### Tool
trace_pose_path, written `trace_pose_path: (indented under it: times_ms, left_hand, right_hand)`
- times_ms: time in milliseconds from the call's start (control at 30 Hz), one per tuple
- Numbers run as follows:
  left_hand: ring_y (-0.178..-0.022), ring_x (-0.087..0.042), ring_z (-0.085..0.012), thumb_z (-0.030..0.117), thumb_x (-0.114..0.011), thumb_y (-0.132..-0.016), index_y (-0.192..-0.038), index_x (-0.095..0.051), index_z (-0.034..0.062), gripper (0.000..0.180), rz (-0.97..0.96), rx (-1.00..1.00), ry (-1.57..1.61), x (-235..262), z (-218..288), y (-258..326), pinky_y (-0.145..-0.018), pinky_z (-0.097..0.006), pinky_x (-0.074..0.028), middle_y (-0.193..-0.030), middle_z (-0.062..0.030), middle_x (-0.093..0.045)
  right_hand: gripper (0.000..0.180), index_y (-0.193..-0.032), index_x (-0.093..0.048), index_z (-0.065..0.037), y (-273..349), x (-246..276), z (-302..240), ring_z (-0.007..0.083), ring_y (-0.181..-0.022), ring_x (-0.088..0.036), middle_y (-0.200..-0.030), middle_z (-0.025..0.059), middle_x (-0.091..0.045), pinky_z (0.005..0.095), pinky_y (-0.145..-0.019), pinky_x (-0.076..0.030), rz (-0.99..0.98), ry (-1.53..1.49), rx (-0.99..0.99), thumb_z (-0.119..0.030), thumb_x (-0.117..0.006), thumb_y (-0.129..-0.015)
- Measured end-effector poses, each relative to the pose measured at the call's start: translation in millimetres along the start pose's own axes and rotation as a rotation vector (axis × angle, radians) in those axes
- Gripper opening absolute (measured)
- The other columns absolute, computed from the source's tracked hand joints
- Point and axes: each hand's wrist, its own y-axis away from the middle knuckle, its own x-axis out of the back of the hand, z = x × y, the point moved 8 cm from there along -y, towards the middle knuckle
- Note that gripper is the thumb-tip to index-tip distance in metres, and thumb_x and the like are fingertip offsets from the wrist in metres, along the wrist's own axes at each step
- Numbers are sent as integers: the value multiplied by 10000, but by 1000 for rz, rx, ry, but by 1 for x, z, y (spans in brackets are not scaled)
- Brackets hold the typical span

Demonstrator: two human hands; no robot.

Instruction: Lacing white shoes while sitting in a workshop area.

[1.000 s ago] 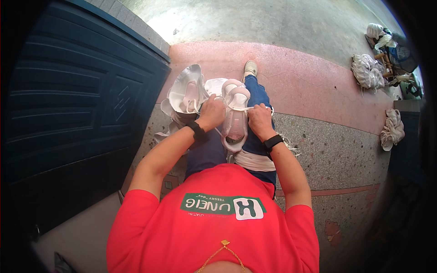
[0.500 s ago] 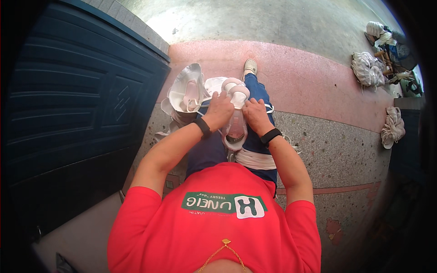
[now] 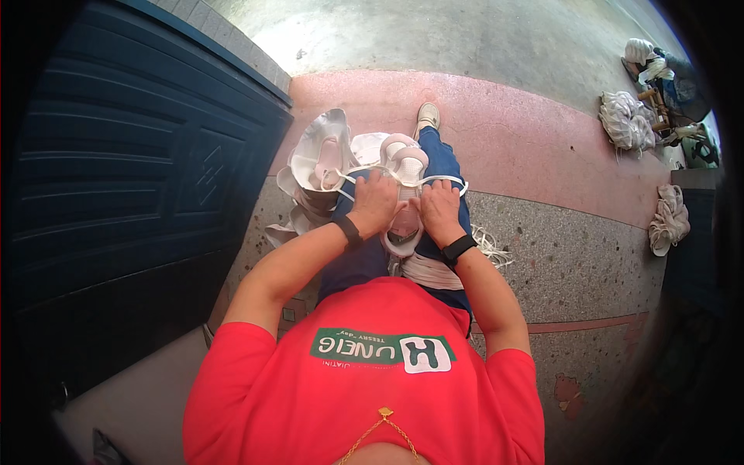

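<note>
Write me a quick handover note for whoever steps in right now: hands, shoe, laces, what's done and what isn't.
Left hand: on the white shoe on the lap, pinching the white lace.
Right hand: on the same shoe, grip on the lace's other run.
Second shoe: on the pile at the left knee, beside the blue door.
Done: lace looks threaded partway; exact eyelets too small to tell.
Left: lace ends are loose, no knot visible.

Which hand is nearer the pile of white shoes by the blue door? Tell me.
Left. The left hand sits just beside the pile of white shoes; the right hand lies farther, across the held shoe.
</note>
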Motion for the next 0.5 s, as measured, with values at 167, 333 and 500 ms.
trace_pose_path:
  times_ms: [167,333,500]
  left_hand:
    - [-1066,-585,-315,206,-666,-841,-960,-702,62,190,-41,30,78,-12,-11,0,-832,-491,-492,-991,-106,-692]
    - [-1003,-603,-335,168,-628,-856,-994,-715,86,183,-34,-49,142,-15,-22,2,-803,-473,-535,-969,-107,-690]
    - [-1013,-620,-342,158,-604,-861,-949,-724,87,164,-35,-88,209,-15,-26,0,-791,-484,-550,-975,-86,-704]
  right_hand:
    - [163,-927,-746,-39,-11,-21,1,358,-1052,-605,-1041,172,-683,453,-836,-514,-61,2,-41,-89,-659,-799]
    - [179,-918,-735,-8,-11,-19,0,400,-1057,-597,-1043,210,-676,486,-863,-515,-70,-128,-16,-45,-650,-766]
    - [174,-909,-726,-13,-9,-18,10,426,-1039,-589,-1014,224,-671,505,-872,-511,4,-296,95,-22,-619,-772]
